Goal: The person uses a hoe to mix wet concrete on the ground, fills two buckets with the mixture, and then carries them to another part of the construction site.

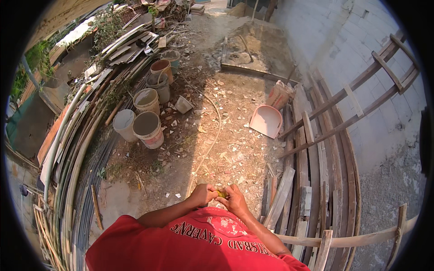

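Both my hands meet in front of the red shirt, at the lower middle of the head view. Between them is a small yellow object, mostly covered by the fingers, so its kind does not show. My left hand is closed, its fingertips pressed to the left side of this object. My right hand is curled around the right side. A pale hose lies along the littered ground and runs down toward my left hand; whether it joins the yellow object is hidden.
Several buckets stand at the left beside long piled poles. A pink dustpan-like scoop and a sack lie right of centre. Planks and a wooden ladder line the right wall. Farther off is a framed sand bed.
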A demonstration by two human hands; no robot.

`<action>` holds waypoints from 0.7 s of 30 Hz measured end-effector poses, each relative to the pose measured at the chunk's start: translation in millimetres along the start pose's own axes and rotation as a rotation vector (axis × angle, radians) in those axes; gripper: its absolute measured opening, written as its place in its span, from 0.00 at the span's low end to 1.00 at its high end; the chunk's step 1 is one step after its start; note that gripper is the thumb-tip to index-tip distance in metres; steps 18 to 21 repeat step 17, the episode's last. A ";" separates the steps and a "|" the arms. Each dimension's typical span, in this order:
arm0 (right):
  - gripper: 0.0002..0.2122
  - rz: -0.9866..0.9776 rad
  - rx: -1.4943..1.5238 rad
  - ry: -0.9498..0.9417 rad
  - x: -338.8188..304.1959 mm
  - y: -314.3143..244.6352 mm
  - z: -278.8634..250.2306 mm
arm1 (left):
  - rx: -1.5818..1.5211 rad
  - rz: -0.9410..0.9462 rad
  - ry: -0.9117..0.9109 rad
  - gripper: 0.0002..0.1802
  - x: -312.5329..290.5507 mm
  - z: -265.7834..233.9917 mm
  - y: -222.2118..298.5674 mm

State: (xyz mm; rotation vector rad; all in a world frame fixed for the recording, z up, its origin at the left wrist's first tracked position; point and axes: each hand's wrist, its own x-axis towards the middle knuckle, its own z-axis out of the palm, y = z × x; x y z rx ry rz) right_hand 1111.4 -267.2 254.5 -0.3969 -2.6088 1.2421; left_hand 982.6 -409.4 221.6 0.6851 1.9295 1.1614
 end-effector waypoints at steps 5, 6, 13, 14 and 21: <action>0.16 0.114 0.037 0.092 128.4 16.7 -25.6 | 0.106 0.029 0.012 0.17 131.4 -59.4 46.6; 0.16 0.108 0.087 0.098 154.0 14.7 -33.1 | 0.074 0.074 0.017 0.17 151.3 -73.5 53.0; 0.17 0.052 0.341 0.098 315.0 55.6 -60.3 | -0.074 0.016 0.108 0.13 267.2 -156.3 117.2; 0.18 0.126 0.651 0.082 344.2 67.4 -57.5 | -0.217 -0.009 0.130 0.13 291.1 -167.3 117.9; 0.22 0.147 1.162 0.081 404.5 94.2 -50.0 | -0.452 -0.056 0.200 0.11 341.8 -190.5 118.5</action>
